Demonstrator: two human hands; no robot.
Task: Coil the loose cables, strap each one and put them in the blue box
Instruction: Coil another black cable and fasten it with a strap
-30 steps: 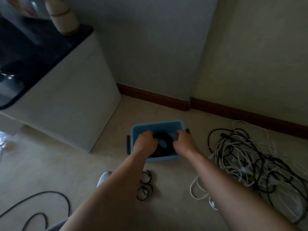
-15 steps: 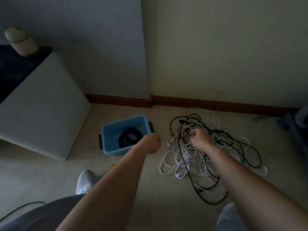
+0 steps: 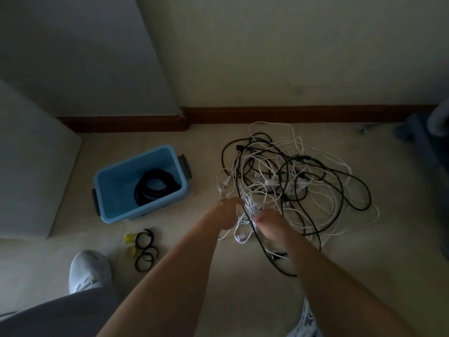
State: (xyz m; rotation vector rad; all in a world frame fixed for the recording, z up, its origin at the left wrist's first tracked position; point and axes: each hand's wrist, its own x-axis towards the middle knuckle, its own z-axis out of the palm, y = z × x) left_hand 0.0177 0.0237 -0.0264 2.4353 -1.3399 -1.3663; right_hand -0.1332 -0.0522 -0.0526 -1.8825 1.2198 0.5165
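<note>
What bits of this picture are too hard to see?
Head view:
- Fingers of left hand and right hand: blurred, buried in the cable pile, grip unclear.
- Coil in the box: too dark to spot a strap.
- Yellow bits by the straps: too small.
- Dark thing: cut off by right edge.

From where I stand, no text, label, brand or number is readable on anything here.

A blue box (image 3: 136, 161) with dark end handles stands open near the far edge of the floor (image 3: 364, 263), with a coiled black cable (image 3: 155, 186) lying flat inside. To its right, loose cables (image 3: 291, 181), black and white, sprawl tangled. Black loop straps (image 3: 145, 249) lie just before the box.
</note>
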